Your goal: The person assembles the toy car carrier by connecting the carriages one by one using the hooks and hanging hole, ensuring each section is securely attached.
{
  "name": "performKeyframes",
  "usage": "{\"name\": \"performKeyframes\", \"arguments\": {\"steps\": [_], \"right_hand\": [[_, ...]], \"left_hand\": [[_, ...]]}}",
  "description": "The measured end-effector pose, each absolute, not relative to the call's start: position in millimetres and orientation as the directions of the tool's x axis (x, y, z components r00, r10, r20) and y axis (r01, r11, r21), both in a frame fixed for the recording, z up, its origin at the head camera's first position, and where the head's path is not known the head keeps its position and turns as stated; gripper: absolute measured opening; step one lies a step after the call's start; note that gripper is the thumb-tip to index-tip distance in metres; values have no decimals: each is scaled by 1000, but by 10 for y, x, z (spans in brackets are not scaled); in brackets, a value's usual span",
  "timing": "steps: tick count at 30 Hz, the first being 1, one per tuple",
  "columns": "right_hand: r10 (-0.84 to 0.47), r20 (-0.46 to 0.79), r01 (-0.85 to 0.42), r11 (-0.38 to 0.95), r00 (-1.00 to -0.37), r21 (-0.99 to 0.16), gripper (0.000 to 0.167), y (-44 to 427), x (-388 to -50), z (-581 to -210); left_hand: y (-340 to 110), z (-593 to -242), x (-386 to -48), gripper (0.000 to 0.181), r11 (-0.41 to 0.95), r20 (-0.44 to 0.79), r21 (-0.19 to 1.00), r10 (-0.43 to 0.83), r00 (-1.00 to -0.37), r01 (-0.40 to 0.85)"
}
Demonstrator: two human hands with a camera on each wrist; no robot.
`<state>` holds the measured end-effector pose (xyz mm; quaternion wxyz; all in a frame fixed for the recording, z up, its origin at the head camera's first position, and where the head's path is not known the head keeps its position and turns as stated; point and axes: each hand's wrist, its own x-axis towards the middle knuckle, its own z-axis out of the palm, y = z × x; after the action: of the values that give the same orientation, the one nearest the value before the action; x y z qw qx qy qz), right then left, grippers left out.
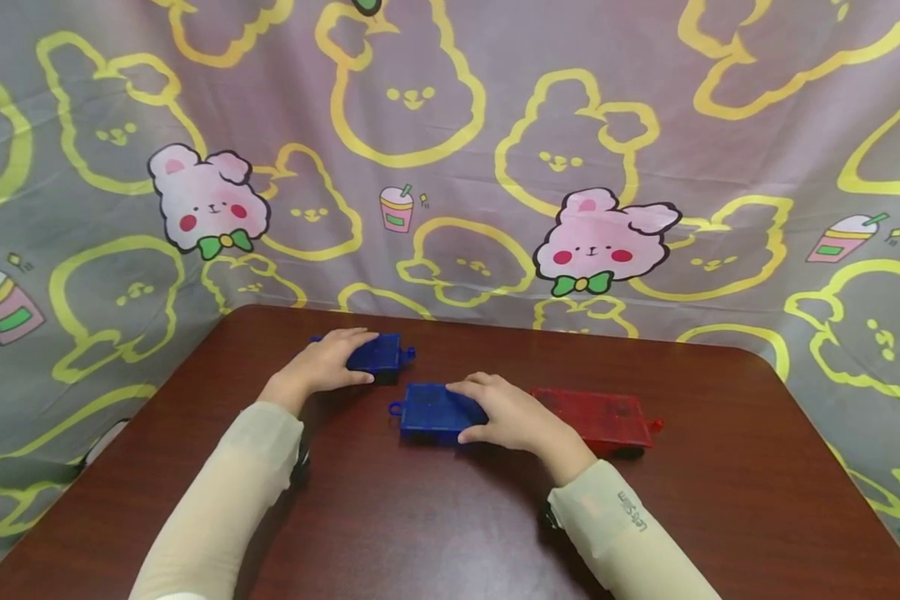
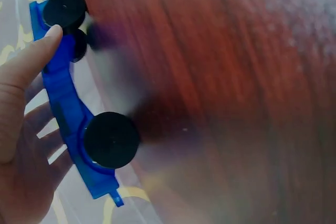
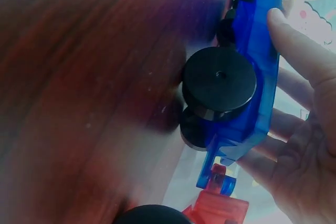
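Head view: right sleeve (image 1: 621,527) lettered "Let's Slim"; arms (image 1: 210,500) extended; left hand (image 1: 327,363) grips a translucent blue plastic car (image 1: 378,354), left of centre; right hand (image 1: 521,417), a second blue car (image 1: 433,408), centre, coupled to a translucent red car (image 1: 607,414).

Left car (image 1: 382,353): clear blue, black-wheeled, upright on bench (image 1: 390,517), uncoupled. Right car (image 1: 429,410): likewise blue, upright, hitched to red car (image 1: 607,415).

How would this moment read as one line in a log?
left hand: holds far blue car | right hand: holds near blue car | red car: linked to near blue car | blue cars: apart
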<state>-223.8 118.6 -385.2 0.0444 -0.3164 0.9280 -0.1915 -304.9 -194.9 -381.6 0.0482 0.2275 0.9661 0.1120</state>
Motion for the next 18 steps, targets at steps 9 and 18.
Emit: {"name": "performKeyframes", "arguments": {"steps": [9, 18], "right_hand": [[-607, 44, -573, 721, -793, -390, 63, 1173, -2227, -3820], [-614, 77, -587, 699, -785, -407, 59, 1214, -2222, -3856]], "left_hand": [[-2001, -3806, -3062, 80, 880, -27, 227, 434, -900, 417], [-2021, -3789, -2992, 79, 874, -23, 223, 448, -894, 432]]}}
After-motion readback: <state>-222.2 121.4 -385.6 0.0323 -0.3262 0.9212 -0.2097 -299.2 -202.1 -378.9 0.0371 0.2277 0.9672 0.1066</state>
